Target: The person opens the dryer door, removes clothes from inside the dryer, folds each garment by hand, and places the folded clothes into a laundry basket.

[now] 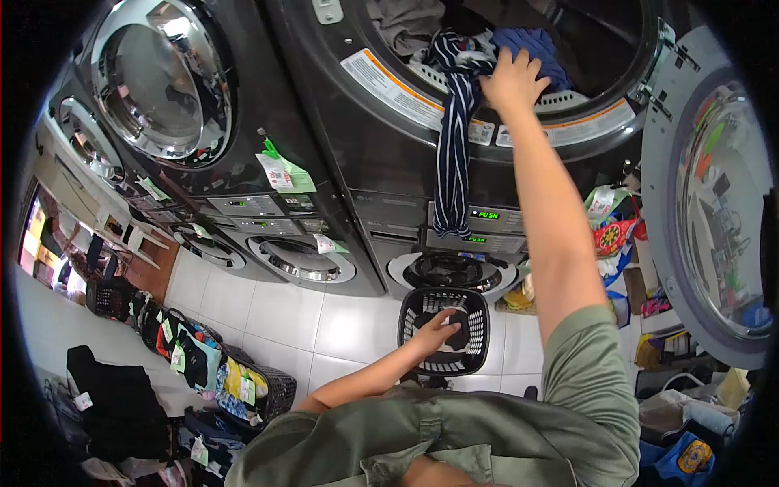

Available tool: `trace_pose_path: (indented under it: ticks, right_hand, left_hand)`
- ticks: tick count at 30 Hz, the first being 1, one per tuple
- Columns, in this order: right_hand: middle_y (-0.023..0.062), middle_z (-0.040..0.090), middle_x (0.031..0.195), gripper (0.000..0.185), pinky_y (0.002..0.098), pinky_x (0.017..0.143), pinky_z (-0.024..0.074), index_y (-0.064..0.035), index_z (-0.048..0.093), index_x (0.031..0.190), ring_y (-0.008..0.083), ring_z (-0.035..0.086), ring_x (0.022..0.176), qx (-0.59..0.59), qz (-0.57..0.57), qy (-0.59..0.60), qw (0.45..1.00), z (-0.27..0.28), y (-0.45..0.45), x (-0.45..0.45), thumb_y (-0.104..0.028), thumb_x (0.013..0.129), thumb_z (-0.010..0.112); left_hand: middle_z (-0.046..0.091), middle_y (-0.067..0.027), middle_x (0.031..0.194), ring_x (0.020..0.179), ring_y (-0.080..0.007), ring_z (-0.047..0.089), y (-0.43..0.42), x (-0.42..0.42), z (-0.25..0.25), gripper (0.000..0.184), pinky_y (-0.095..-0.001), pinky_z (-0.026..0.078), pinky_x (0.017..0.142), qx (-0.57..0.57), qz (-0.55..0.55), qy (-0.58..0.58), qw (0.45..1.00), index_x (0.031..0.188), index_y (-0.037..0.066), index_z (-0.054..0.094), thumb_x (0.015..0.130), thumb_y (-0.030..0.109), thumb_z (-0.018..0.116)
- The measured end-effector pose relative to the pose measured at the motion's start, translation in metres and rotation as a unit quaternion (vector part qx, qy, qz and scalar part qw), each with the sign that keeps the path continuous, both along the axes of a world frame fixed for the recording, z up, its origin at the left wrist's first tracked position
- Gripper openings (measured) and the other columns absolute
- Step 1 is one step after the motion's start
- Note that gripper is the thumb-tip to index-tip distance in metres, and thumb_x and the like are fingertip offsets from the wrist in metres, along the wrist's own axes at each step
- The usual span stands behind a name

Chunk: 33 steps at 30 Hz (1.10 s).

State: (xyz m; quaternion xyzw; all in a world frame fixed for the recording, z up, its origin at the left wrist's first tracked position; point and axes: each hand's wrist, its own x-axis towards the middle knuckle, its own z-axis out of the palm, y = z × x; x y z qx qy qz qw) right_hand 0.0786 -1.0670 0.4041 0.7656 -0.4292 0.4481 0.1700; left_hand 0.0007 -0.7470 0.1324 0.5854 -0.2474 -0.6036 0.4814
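My right hand (515, 81) reaches into the raised dryer drum, its fingers spread over a bunched blue garment (531, 50) and touching it. Beside that hand, a navy-and-white striped garment (456, 154) hangs over the drum's lip and down the front of the machine. Grey clothing (406, 28) lies further left inside the drum. My left hand (436, 333) is above a black plastic laundry basket (402, 325), fingers apart and nothing in them. Dark and grey cloth (461, 334) shows inside this basket on the floor.
The dryer's round door (706, 211) stands open at the right. A closed dryer (162, 89) and lower washer (300, 260) are on the left. Tagged laundry baskets (280, 394) line the lower left floor. Bags and clothes (682, 414) pile up at the lower right.
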Motion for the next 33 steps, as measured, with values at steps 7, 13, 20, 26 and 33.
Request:
trace_pose_path:
  ticks: [7, 13, 20, 26, 33]
  right_hand:
    - [0.0032, 0.056, 0.078, 0.02, 0.0243, 0.07, 0.0393, -0.0006, 0.055, 0.097, 0.0108, 0.05, 0.077, 0.182, 0.448, -0.393, 0.782, 0.082, 0.016, -0.061, -0.014, 0.083, 0.051]
    - [0.018, 0.057, 0.081, 0.026, 0.0378, 0.063, 0.0445, -0.0053, 0.052, 0.097, 0.0347, 0.057, 0.074, 0.127, 0.502, -0.049, 0.854, -0.04, 0.143, -0.101, -0.011, 0.073, 0.058]
    - [0.0119, 0.059, 0.071, 0.017, 0.0277, 0.056, 0.0414, -0.0009, 0.052, 0.093, 0.0205, 0.055, 0.059, 0.337, 0.403, -0.068, 0.848, -0.108, 0.161, -0.114, -0.012, 0.08, 0.055]
    - [-0.0044, 0.051, 0.07, 0.015, 0.0162, 0.055, 0.0329, -0.0051, 0.055, 0.081, 0.0014, 0.043, 0.065, 0.457, 0.483, -0.337, 0.666, -0.116, 0.152, -0.109, -0.018, 0.086, 0.05]
    - [0.0019, 0.051, 0.055, 0.023, 0.0228, 0.042, 0.0422, -0.007, 0.049, 0.087, 0.0111, 0.049, 0.042, 0.741, 0.331, -0.462, 0.357, -0.108, 0.132, -0.097, -0.022, 0.077, 0.062]
  left_hand:
    - [0.049, -0.0002, 0.113, 0.096, -0.0127, 0.047, 0.013, 0.043, 0.024, 0.042, -0.0283, 0.036, 0.078, -0.044, 0.051, 0.0, 0.998, 0.12, 0.012, 0.04, 0.084, 0.031, 0.048]
    - [0.045, -0.0099, 0.121, 0.11, -0.0217, 0.045, -0.053, 0.075, 0.128, 0.056, -0.0384, 0.038, 0.087, -0.311, 0.057, 0.362, 0.877, 0.123, 0.011, 0.037, 0.083, 0.049, 0.043]
    - [0.06, -0.0081, 0.09, 0.077, -0.0186, 0.06, -0.145, 0.097, 0.151, 0.026, -0.0306, 0.05, 0.07, -0.3, 0.084, 0.241, 0.919, 0.103, 0.006, 0.053, 0.078, 0.012, 0.052]
    - [0.061, -0.0112, 0.078, 0.068, -0.0233, 0.061, -0.144, 0.093, 0.137, 0.02, -0.0332, 0.052, 0.064, -0.248, 0.157, 0.376, 0.879, 0.09, 0.003, 0.057, 0.073, 0.013, 0.051]
    - [0.058, -0.0211, 0.072, 0.059, -0.0319, 0.059, -0.129, 0.115, 0.134, 0.041, -0.0394, 0.053, 0.055, -0.21, 0.001, 0.392, 0.896, 0.092, -0.008, 0.051, 0.071, 0.026, 0.04]
